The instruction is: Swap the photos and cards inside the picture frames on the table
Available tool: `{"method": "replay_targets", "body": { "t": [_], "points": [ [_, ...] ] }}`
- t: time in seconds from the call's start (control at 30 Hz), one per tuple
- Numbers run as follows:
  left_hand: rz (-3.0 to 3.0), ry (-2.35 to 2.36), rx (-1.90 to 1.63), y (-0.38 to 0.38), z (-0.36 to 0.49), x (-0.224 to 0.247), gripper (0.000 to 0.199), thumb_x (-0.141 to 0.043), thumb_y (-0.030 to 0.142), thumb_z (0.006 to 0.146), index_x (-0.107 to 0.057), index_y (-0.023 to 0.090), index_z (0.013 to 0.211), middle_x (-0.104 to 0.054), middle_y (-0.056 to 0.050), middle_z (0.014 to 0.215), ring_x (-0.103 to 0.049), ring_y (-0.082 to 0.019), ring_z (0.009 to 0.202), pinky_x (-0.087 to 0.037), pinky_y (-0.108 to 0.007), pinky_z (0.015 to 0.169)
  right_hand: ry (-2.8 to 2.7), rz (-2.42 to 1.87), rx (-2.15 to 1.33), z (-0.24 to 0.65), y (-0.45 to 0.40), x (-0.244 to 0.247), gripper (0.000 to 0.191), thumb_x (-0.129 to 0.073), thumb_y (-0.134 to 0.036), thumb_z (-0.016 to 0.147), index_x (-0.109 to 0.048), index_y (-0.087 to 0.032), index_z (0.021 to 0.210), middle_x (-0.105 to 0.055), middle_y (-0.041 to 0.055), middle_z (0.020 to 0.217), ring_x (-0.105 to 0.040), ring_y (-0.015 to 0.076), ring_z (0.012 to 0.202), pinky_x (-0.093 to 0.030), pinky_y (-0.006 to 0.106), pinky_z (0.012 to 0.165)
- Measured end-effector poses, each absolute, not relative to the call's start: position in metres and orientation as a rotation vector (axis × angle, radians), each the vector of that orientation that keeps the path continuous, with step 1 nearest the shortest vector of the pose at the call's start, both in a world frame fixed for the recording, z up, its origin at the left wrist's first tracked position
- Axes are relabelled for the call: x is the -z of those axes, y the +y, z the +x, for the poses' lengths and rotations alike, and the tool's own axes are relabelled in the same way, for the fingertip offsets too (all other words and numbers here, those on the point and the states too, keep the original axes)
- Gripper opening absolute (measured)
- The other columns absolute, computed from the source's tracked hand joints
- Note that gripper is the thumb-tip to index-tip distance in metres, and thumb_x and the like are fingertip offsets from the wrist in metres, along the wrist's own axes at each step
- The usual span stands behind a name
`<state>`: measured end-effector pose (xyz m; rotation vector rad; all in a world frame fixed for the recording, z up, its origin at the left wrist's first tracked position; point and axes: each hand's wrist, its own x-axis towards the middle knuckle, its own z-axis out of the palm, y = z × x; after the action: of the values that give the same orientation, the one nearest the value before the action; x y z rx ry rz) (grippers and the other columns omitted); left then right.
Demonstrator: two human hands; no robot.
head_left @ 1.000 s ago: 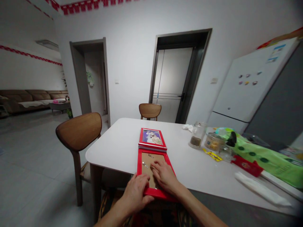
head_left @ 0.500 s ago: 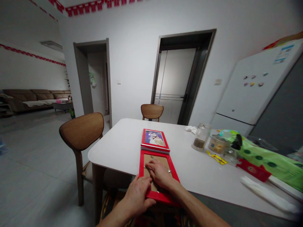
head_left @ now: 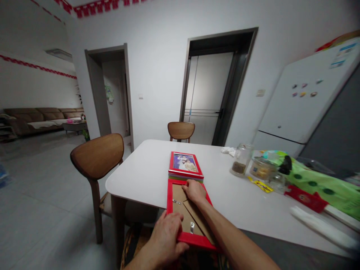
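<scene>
A red picture frame point(head_left: 194, 240) lies face down at the table's near edge, its brown backing board point(head_left: 177, 190) and stand leg showing. Small metal clips sit along the board's rim, one near the bottom point(head_left: 192, 227). My left hand point(head_left: 168, 233) grips the frame's lower left corner, thumb on the near rail. Over the board's far end is my right hand point(head_left: 196, 192), its fingers curled and closed near the top rail; what they pinch is hidden. Just beyond lies a second red frame point(head_left: 185, 164), face up with a photo of people.
To the right stand a glass jar point(head_left: 241, 161) with dark contents, a lidded tub point(head_left: 261, 168), a yellow packet point(head_left: 261, 185), a red box point(head_left: 305, 198) and a green bag point(head_left: 323, 187). Wooden chairs stand left point(head_left: 98, 155) and at the far side point(head_left: 181, 130).
My right hand has moved from the middle of the backing board to its far right end, uncovering the stand leg and clips. My left hand stays on the frame's corner.
</scene>
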<state>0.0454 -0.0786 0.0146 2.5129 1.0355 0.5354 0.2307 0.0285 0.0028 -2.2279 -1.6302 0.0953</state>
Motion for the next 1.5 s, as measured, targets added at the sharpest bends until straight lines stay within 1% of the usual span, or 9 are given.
{"method": "replay_targets", "body": {
  "t": [0.1, 0.23, 0.57, 0.8, 1.03, 1.2, 1.3, 1.4, 1.5],
  "points": [
    [2.526, 1.064, -0.518, -0.082, 0.049, -0.019, 0.057, -0.066, 0.030, 0.060, -0.045, 0.014, 0.111, -0.052, -0.008, 0.114, -0.045, -0.022, 0.106, -0.018, -0.037, 0.100, -1.599, -2.223, -0.105, 0.232, 0.030, -0.004, 0.024, -0.049, -0.038, 0.070, -0.062, -0.018, 0.074, -0.065, 0.0099, 0.079, -0.058, 0.0208, 0.073, -0.036, 0.026, 0.056],
    [2.605, 0.984, -0.428, -0.088, 0.067, -0.022, 0.056, -0.065, 0.029, 0.061, -0.046, 0.012, 0.110, -0.039, -0.013, 0.128, -0.031, -0.025, 0.119, -0.011, -0.043, 0.102, -1.604, -2.149, -0.125, 0.238, 0.026, -0.006, 0.023, -0.049, -0.037, 0.070, -0.062, -0.018, 0.069, -0.065, 0.0073, 0.073, -0.059, 0.0185, 0.068, -0.036, 0.025, 0.055],
    [2.599, 0.931, -0.318, -0.094, 0.099, -0.021, 0.048, -0.050, 0.024, 0.069, -0.045, 0.006, 0.113, -0.037, -0.016, 0.129, -0.030, -0.027, 0.119, -0.023, -0.041, 0.099, -1.655, -1.987, -0.156, 0.248, 0.011, -0.006, 0.019, -0.044, -0.026, 0.072, -0.063, -0.022, 0.074, -0.066, -0.0003, 0.078, -0.058, 0.0116, 0.074, -0.037, 0.019, 0.063],
    [2.617, 0.913, -0.340, -0.093, 0.101, -0.010, 0.047, -0.050, 0.020, 0.065, -0.049, 0.004, 0.109, -0.038, -0.016, 0.128, -0.031, -0.025, 0.119, -0.025, -0.036, 0.099, -1.556, -2.128, -0.166, 0.242, 0.017, -0.007, 0.019, -0.049, -0.035, 0.069, -0.062, -0.021, 0.067, -0.065, 0.0057, 0.072, -0.058, 0.0185, 0.071, -0.036, 0.025, 0.056],
    [2.593, 0.947, -0.438, -0.092, 0.104, -0.002, 0.047, -0.049, 0.019, 0.064, -0.050, 0.003, 0.108, -0.040, -0.017, 0.126, -0.032, -0.026, 0.118, -0.025, -0.037, 0.100, -1.481, -2.090, -0.177, 0.236, 0.025, -0.004, 0.015, -0.050, -0.027, 0.067, -0.060, -0.016, 0.073, -0.064, 0.0121, 0.079, -0.056, 0.0217, 0.077, -0.036, 0.029, 0.062],
    [2.589, 0.862, -0.499, -0.089, 0.095, 0.002, 0.055, -0.053, 0.019, 0.059, -0.046, 0.006, 0.112, -0.039, -0.016, 0.127, -0.032, -0.027, 0.118, -0.025, -0.039, 0.099, -1.442, -1.886, -0.331, 0.258, 0.017, -0.021, 0.025, -0.044, -0.035, 0.071, -0.056, -0.017, 0.060, -0.063, 0.0066, 0.067, -0.056, 0.0170, 0.066, -0.038, 0.025, 0.059],
    [2.538, 0.818, -0.598, -0.090, 0.088, -0.008, 0.055, -0.053, 0.015, 0.057, -0.045, 0.007, 0.110, -0.040, -0.017, 0.126, -0.032, -0.028, 0.117, -0.026, -0.040, 0.099, -1.334, -1.776, -0.436, 0.287, -0.002, -0.034, 0.031, -0.039, -0.043, 0.072, -0.056, -0.017, 0.067, -0.063, 0.0057, 0.072, -0.057, 0.0158, 0.068, -0.040, 0.024, 0.058],
    [2.337, 0.846, -0.874, -0.092, 0.085, -0.030, 0.040, -0.050, 0.009, 0.058, -0.050, 0.012, 0.097, -0.044, -0.014, 0.122, -0.038, -0.025, 0.113, -0.030, -0.039, 0.096, -1.185, -1.730, -0.552, 0.299, -0.032, -0.035, 0.039, -0.031, -0.046, 0.074, -0.054, -0.016, 0.080, -0.063, 0.0094, 0.083, -0.058, 0.0156, 0.069, -0.043, 0.025, 0.056],
    [1.935, 0.835, -1.228, -0.095, 0.090, -0.049, 0.024, -0.048, 0.010, 0.065, -0.049, 0.017, 0.087, -0.049, -0.010, 0.116, -0.046, -0.022, 0.105, -0.036, -0.035, 0.089, -1.100, -1.645, -0.819, 0.272, -0.062, -0.023, 0.041, -0.032, -0.047, 0.075, -0.053, -0.015, 0.087, -0.064, 0.0097, 0.078, -0.060, 0.0153, 0.061, -0.045, 0.027, 0.052]
  ]
}}
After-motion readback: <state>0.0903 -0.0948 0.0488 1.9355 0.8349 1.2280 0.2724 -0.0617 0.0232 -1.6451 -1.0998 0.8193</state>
